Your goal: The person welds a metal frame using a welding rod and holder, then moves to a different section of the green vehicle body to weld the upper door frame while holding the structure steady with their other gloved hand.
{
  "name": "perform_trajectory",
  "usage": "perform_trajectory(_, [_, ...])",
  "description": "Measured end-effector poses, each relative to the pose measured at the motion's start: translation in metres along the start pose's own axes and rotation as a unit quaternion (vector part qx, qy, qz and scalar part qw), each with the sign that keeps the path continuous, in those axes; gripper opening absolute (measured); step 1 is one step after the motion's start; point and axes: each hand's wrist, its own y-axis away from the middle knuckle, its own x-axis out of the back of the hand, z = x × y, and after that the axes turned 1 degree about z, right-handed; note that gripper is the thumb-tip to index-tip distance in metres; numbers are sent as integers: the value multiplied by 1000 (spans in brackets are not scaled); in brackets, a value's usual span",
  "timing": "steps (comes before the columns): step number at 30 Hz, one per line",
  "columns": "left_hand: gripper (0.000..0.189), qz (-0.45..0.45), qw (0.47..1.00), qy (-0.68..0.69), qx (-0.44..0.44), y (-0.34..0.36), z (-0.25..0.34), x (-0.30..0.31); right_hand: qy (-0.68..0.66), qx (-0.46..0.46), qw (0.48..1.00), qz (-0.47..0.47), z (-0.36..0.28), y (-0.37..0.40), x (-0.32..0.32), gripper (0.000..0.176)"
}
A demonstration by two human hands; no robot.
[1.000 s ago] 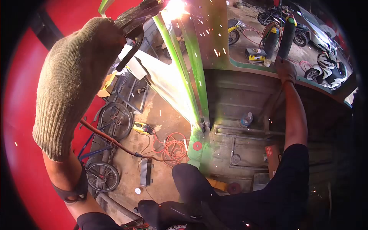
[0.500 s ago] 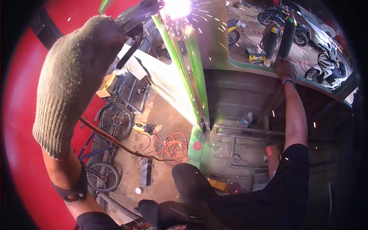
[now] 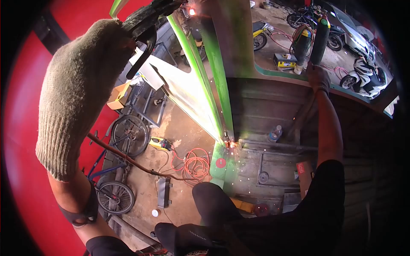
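A knitted, light-coloured glove covers my left hand [image 3: 89, 72], raised at the upper left and wrapped round a black welding torch or holder [image 3: 147, 32] with a lever. Past its tip, a small red-hot spot [image 3: 192, 11] glows at the top of a green metal frame [image 3: 218, 72]. My right hand [image 3: 318, 77] grips the green-edged rim [image 3: 277, 73] of the metal body at the upper right. Small orange sparks [image 3: 231, 144] lie at the frame's lower joint.
Below are a coiled orange cable [image 3: 196, 164], a bicycle [image 3: 114, 196], a cardboard box [image 3: 119, 96] and a plastic bottle [image 3: 275, 133]. Gas cylinders [image 3: 319, 42] and motorcycles [image 3: 369, 79] stand beyond the rim. A cable [image 3: 124, 155] hangs below my left hand.
The bright white arc and its spray of sparks have gone out, leaving a red glow. Sparks now show at the lower joint. My left hand has shifted slightly; my right hand stays on the rim.
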Motion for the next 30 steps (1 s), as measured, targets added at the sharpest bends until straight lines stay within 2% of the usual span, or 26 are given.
perform_trajectory(4, [24, 22, 999, 24, -15, -1, 1, -2, -4, 7, 1000, 4, 4, -3, -4, 57])
perform_trajectory(10, [25, -18, 999, 41, 22, -2, 3, 0, 10, 4, 1000, -6, 0, 1, 2, 57])
perform_trajectory(12, [25, -22, 993, 89, 68, -2, 7, -1, 11, 7, 1000, -10, -1, 4, 5, 59])
perform_trajectory(16, [26, -61, 994, 59, 67, -3, 7, 3, 9, 8, 1000, -22, 1, 1, 3, 61])
perform_trajectory(18, [26, 10, 999, 38, 23, -1, 4, -5, 23, 9, 1000, -15, 3, -1, 1, 62])
perform_trajectory(22, [26, 2, 998, 46, 33, -1, 6, -5, 8, 6, 1000, -15, 3, 0, 1, 61])
perform_trajectory(25, [26, 28, 999, 31, 9, -1, 1, -7, 15, 11, 1000, 0, 3, 2, 1, 61])
perform_trajectory(27, [24, -31, 994, 74, 77, -4, 6, -3, 9, 11, 1000, -4, 4, 0, 1, 61])
perform_trajectory(30, [24, -39, 998, 35, 46, -6, 7, 2, 4, 18, 1000, -10, 7, -2, -2, 59])
